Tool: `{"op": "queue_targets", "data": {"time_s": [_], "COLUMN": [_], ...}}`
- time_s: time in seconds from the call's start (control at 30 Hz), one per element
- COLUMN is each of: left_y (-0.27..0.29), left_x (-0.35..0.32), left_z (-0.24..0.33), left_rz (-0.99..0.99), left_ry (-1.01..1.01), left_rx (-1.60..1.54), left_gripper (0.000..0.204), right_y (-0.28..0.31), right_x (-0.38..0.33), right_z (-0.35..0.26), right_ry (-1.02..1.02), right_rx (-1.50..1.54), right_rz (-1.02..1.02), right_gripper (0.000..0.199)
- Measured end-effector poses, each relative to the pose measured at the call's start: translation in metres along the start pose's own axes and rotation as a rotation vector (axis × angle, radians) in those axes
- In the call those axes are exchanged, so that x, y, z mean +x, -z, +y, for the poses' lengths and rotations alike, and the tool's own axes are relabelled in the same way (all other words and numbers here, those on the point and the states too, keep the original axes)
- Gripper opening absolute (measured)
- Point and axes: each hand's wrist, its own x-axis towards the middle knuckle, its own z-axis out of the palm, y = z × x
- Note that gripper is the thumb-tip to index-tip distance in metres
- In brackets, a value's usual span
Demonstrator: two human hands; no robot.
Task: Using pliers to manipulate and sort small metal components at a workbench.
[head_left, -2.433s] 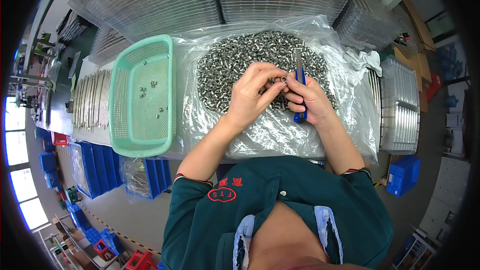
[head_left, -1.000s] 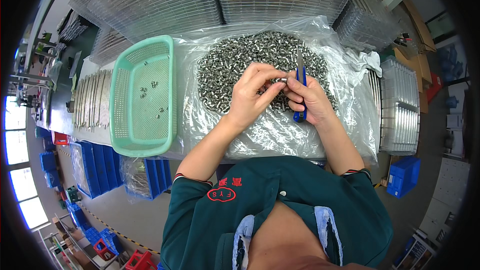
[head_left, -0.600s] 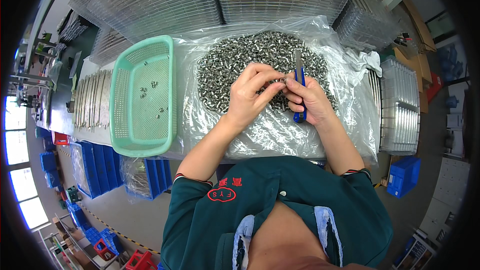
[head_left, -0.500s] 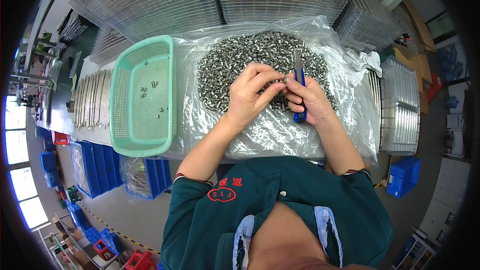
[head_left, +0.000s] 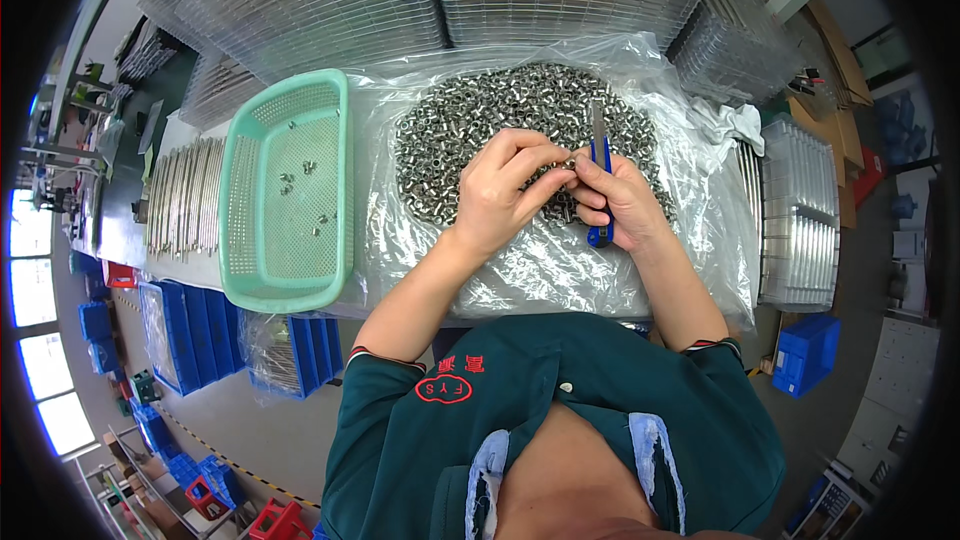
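My right hand [head_left: 622, 202] is closed round a blue utility knife [head_left: 600, 180], its blade pointing away from me. Fingertips of my left hand [head_left: 508, 180] pinch together beside the knife, meeting the right thumb; a small metal piece seems to sit there, mostly hidden by the fingers. Both hands hover over the near part of a wide heap of small shiny metal sleeves [head_left: 470, 110]. The heap lies on a clear plastic sheet [head_left: 450, 275]. To the left stands a mint-green perforated basket [head_left: 345, 190] with several of the same small pieces on its bottom.
Stacked clear plastic trays [head_left: 330, 0] wall off the far side. Metal rods [head_left: 185, 195] lie left of the basket. Clear plastic boxes [head_left: 800, 210] and a crumpled white cloth [head_left: 735, 125] are on the right. Blue bins [head_left: 195, 335] stand below the table's left edge.
Almost nothing has moved. The fingertips of both hands have shifted very slightly at the pinch, and the knife stays in my right hand.
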Motion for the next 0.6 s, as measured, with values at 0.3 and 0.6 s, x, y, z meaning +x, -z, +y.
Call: {"op": "queue_targets", "data": {"time_s": [0.3, 0.6], "left_y": [-0.001, -0.0001], "left_x": [0.0006, 0.0011], "left_z": [-0.0002, 0.0019], "left_rz": [-0.016, -0.035], "left_ry": [-0.016, -0.003], "left_rx": [-0.009, -0.012], "left_gripper": [0.02, 0.02], "right_y": [0.0009, 0.0009], "right_x": [-0.0001, -0.0001], "right_z": [0.0, 0.0003], "right_ry": [0.01, -0.004], "right_rx": [0.036, 0.041], "right_rz": [-0.018, -0.034], "right_gripper": [0.018, 0.018]}}
